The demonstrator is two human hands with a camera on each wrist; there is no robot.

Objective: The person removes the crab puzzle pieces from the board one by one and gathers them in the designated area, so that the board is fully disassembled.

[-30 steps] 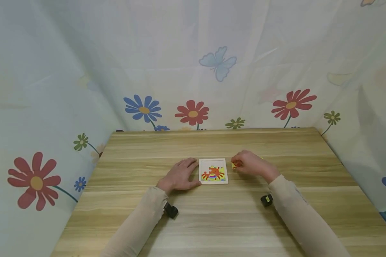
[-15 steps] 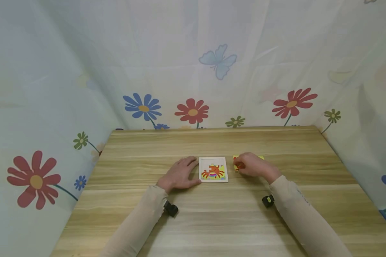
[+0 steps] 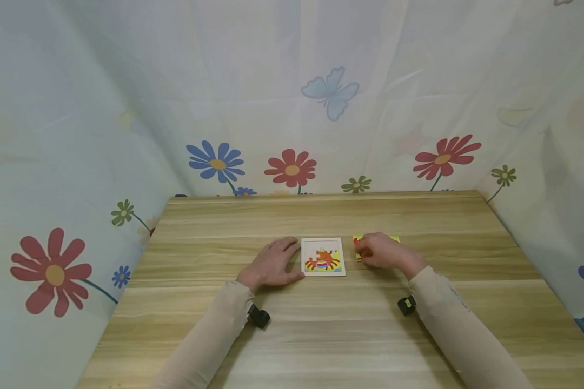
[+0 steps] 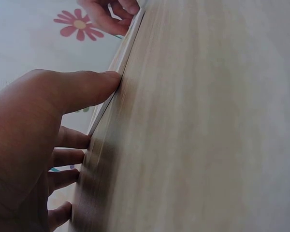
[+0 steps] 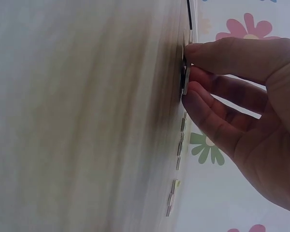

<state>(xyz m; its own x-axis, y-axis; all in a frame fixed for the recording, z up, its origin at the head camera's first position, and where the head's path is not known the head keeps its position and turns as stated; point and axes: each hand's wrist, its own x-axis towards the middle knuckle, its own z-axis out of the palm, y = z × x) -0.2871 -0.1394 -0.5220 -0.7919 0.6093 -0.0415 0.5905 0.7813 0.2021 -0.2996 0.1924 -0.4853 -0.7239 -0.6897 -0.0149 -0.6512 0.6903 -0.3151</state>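
A square jigsaw puzzle tray [image 3: 323, 241] with a white rim lies flat on the table. Its lower part shows a red crab picture with a rainbow belly on yellow, while bare board shows at the upper left. My left hand [image 3: 271, 263] rests at the tray's left side, thumb at the near corner, fingers spread along the edge. Just right of the tray, my right hand [image 3: 382, 251] pinches a thin puzzle piece [image 5: 187, 79] between thumb and fingers, close to the tabletop. Yellow and red puzzle pieces [image 3: 356, 239] show around this hand, which partly covers them.
Several thin pieces [image 5: 180, 145] lie on the table beyond the right hand in the right wrist view. The wooden table [image 3: 302, 335] ends at the back against a flower-printed curtain [image 3: 253, 108]. A small black camera sits on each wrist [image 3: 259, 316].
My right hand has shifted slightly right, away from the tray, and more yellow and red pieces now show beside its fingers. The left hand stays at the tray's edge.
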